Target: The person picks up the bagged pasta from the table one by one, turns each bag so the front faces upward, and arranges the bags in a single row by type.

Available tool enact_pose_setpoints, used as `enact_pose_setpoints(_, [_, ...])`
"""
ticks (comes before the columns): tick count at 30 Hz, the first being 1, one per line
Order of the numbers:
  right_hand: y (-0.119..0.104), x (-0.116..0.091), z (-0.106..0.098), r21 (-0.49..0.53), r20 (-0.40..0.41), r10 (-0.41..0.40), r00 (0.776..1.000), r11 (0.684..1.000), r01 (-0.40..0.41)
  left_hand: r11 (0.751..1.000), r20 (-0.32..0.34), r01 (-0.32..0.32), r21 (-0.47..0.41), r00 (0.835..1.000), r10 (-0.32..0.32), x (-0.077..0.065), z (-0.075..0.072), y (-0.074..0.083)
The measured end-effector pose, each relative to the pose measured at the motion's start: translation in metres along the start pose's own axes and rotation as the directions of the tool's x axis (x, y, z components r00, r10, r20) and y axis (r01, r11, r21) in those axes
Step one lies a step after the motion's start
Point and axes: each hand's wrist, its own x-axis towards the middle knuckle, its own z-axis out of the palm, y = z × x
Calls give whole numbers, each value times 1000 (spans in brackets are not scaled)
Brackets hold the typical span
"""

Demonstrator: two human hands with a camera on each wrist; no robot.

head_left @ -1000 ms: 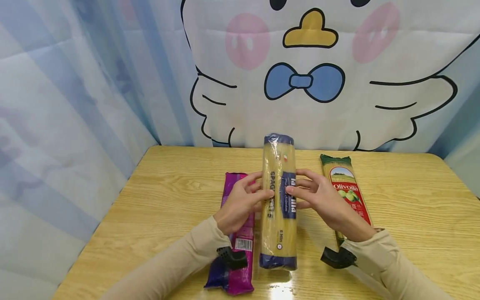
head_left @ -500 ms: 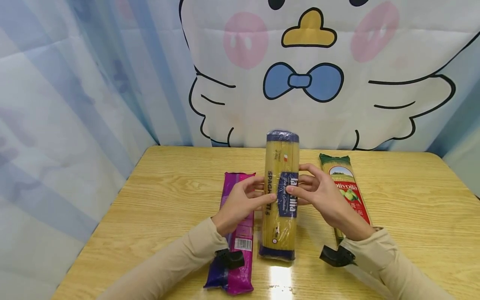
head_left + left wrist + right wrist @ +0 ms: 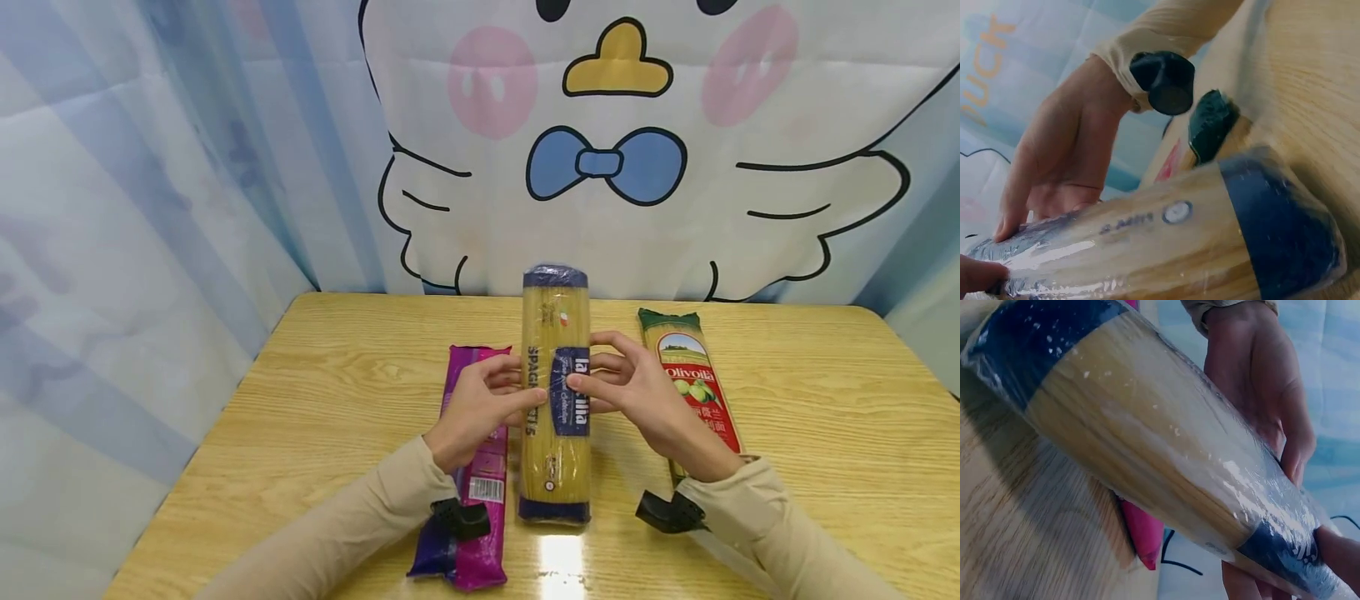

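A clear-wrapped spaghetti packet (image 3: pixel 555 467) with blue ends is held in front of the person, its long axis running from 12 to 6 o'clock; whether its lower end touches the wooden surface (image 3: pixel 337 375) is unclear. The left hand (image 3: pixel 480 408) grips it at 9 o'clock and the right hand (image 3: pixel 641 400) at 3, equally near, thumbs on its front. A magenta-and-purple packet (image 3: pixel 483 537) lies towards 8 o'clock, a red-labelled Olivoilà pasta packet (image 3: pixel 693 375) towards 3.

The head view looks forward and down; close wrist views face the same spaghetti pack (image 3: pixel 1154 450).
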Motion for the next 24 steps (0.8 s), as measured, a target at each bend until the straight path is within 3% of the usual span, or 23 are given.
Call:
enact_pose_setpoints(6, [0, -2, -2, -28, 26, 29, 999, 999, -28, 997, 9, 19, -76, 1000, -19, 0, -1, 2])
enact_pose_setpoints(13, [3, -6, -5, -50, 132, 78, 988, 996, -72, 977, 79, 65, -201, 996, -51, 2, -6, 0])
enact_pose_setpoints(17, [6, -7, -2, -84, 181, 83, 980, 994, -69, 972, 83, 77, -223, 995, -60, 3, -8, -3])
enact_pose_setpoints(24, [7, -8, 2, -116, 130, 86, 988, 991, -71, 974, 82, 93, -206, 994, -78, 6, -7, -8])
